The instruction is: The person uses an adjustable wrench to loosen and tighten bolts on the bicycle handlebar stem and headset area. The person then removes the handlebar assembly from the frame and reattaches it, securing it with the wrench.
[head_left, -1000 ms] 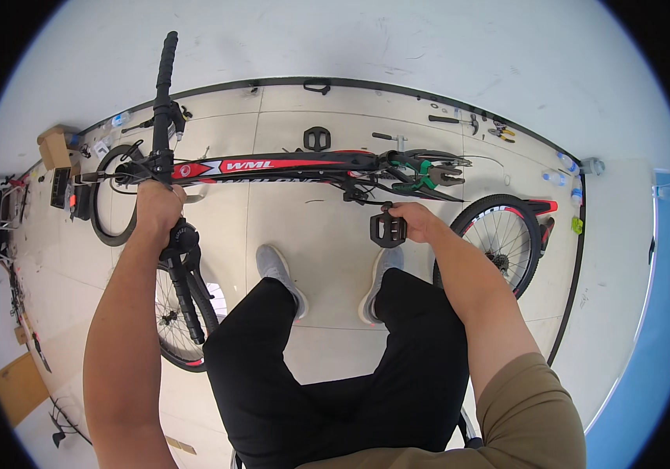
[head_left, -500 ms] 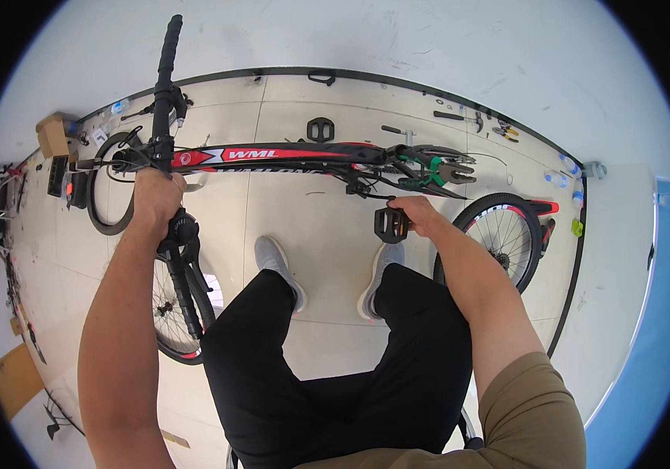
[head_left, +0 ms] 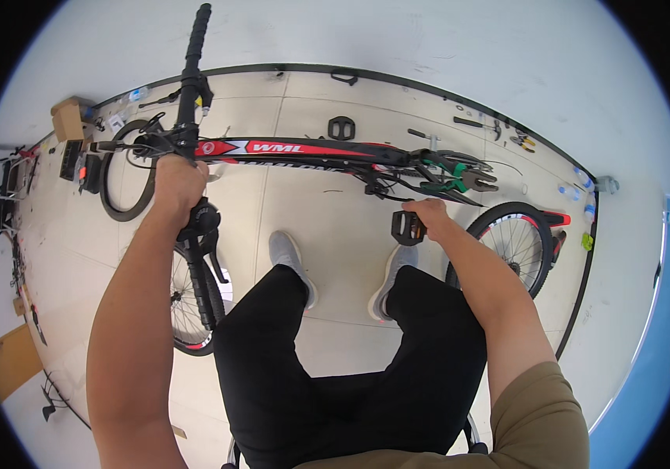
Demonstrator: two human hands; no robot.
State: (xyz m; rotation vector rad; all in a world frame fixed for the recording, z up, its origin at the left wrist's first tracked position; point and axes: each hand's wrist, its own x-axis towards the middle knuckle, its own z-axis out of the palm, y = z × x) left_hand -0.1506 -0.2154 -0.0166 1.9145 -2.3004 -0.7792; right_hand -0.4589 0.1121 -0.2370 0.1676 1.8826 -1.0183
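A black and red bicycle frame (head_left: 335, 152) stretches across in front of me. At its left end my left hand (head_left: 179, 184) is closed around the middle of the black handlebar (head_left: 191, 102), beside the brake lever. Farther right, my right hand (head_left: 433, 215) has its fingers wrapped on the edge of a black pedal (head_left: 408, 227); part of the grip is hidden behind it. Pliers (head_left: 460, 177) with green handles lie on the frame's right end, just beyond that hand. A second black pedal (head_left: 341, 128) rests on the floor past the frame.
Spoked wheels show below the handlebar (head_left: 191, 301) and at the right (head_left: 515, 244). A hammer (head_left: 476, 123) and yellow-handled pliers (head_left: 522, 141) lie by the far wall. Plastic bottles (head_left: 569, 191) stand at the right. An open cardboard box (head_left: 69, 121) sits far left.
The bicycle, my hands and the floor have all shifted slightly right in the picture. Both hands keep their holds on the handlebar and the pedal.
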